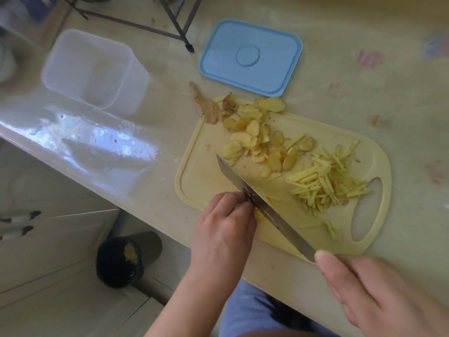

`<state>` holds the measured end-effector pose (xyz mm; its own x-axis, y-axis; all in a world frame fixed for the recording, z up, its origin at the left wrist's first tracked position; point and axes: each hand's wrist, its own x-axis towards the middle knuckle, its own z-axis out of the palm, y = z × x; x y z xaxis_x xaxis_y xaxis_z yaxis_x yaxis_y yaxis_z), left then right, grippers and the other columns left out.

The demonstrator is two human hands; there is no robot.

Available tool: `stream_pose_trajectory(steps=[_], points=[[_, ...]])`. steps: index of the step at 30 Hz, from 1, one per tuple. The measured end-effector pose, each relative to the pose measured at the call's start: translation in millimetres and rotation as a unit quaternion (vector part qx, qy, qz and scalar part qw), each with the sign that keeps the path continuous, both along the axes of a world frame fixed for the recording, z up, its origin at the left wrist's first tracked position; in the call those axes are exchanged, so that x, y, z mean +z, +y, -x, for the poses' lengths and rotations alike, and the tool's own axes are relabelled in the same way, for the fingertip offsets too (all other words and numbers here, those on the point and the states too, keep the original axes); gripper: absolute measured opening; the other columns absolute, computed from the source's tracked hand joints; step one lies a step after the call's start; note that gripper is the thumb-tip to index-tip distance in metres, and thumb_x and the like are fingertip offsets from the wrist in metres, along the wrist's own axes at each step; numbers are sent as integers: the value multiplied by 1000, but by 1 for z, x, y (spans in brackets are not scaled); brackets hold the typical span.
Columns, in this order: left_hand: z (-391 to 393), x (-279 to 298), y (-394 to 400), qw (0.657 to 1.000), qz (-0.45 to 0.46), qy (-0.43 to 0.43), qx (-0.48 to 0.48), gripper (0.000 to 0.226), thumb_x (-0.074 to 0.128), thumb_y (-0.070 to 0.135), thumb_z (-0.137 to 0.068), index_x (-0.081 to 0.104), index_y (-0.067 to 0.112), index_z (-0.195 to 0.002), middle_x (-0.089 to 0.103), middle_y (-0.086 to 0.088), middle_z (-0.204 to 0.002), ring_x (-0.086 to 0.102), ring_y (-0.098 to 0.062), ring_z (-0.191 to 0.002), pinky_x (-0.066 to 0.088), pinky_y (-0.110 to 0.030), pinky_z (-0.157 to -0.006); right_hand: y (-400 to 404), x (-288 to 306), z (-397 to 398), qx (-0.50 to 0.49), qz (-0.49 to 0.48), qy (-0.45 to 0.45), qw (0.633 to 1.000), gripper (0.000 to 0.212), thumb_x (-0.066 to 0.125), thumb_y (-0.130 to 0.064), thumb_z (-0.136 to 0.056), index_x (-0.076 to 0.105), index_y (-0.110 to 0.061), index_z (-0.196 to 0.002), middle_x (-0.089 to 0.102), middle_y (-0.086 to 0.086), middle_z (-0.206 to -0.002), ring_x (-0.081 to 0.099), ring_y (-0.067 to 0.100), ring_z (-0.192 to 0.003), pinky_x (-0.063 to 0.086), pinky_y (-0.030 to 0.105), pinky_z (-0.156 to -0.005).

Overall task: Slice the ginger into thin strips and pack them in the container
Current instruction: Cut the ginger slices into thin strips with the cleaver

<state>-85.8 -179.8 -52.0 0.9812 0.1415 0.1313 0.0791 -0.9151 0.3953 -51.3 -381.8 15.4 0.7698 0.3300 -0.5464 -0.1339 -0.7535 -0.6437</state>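
the right hand, nearest at five o'clock, has its fingers wrapped round the knife handle, thumb laid along the top; the handle itself is hidden under the hand. the blade runs up toward eleven o'clock across the cutting board. the left hand sits at six o'clock, fingers curled down and clamped on a small stack of ginger slices that barely shows under them, knuckles against the blade.

to cut well, i judge: keep fingertips tucked, let the knuckles guide the blade, and creep back evenly for thin strips.

more slices lie at twelve o'clock on the board, cut strips at three. the container stands on the counter at ten o'clock, apparently without strips inside, its lid at one o'clock.

no writing or brand is readable anywhere.
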Motion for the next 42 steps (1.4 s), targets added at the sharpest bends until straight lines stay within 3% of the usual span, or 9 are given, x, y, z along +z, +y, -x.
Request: stream_pose_trajectory(steps=[5,9,17,20,23,28,32,37,42], points=[[-2,4,-2,1000,-26,10,2,23,55,16,-85,77,12,-78,72,1,-87,69,-21,-79,51,-25,-67,0,-5,3,15,14,13,1000,72,8,-86,-60,53,-36,-85,62,-18,-76,57,5,-72,42,26,-74],[-4,6,-1,999,-41,-1,-6,26,53,17,-86,77,13,-76,72,1,-84,70,-21,-78,52,-26,-63,7,-17,-4,80,11,27,996,81,7,-85,-70,44,-13,-61,59,-7,-62,52,11,-57,38,32,-60],[-4,7,-3,999,-41,28,4,25,52,18,-85,73,13,-71,71,2,-85,68,-20,-76,51,-27,-60,-1,-2,1,45,13,35,998,69,7,-86,-65,52,-35,-79,60,-15,-70,56,10,-66,40,23,-60],[-5,7,-4,999,-28,31,8,27,51,19,-86,72,13,-70,71,2,-85,68,-20,-79,48,-24,-64,3,-10,-1,59,16,25,998,72,1,-86,-64,47,-36,-88,61,-17,-78,55,9,-69,42,29,-63],[-5,7,-4,999,-20,30,6,26,53,18,-87,74,13,-73,71,2,-87,67,-20,-81,46,-23,-68,5,-17,0,66,1,12,998,74,4,-87,-69,48,-28,-80,59,-4,-67,52,13,-59,41,34,-60],[-1,7,-5,999,-24,27,1,10,68,4,-75,75,10,-75,71,-1,-88,67,-22,-82,45,-23,-72,-3,-3,2,16,6,26,1000,70,10,-87,-64,55,-35,-79,61,-13,-66,57,8,-63,43,24,-64],[-1,6,-5,999,-19,37,9,12,66,5,-76,75,12,-74,71,1,-88,66,-20,-81,48,-24,-64,-2,-2,7,-5,5,-13,1000,86,4,-95,-64,58,-29,-78,61,-10,-60,57,4,-56,43,24,-64],[-3,9,-4,999,5,40,13,21,55,13,-80,75,12,-73,70,2,-86,66,-20,-79,46,-23,-64,-4,-7,17,19,29,-127,991,66,23,-72,-91,49,-23,-54,48,-7,-43,49,-3,-43,40,18,-44],[-4,7,-2,1000,13,19,4,21,58,11,-84,78,10,-77,73,2,-88,69,-20,-80,47,-21,-70,4,-16,4,29,20,7,999,75,5,-84,-67,50,-27,-81,61,-8,-70,56,7,-62,44,26,-65]])
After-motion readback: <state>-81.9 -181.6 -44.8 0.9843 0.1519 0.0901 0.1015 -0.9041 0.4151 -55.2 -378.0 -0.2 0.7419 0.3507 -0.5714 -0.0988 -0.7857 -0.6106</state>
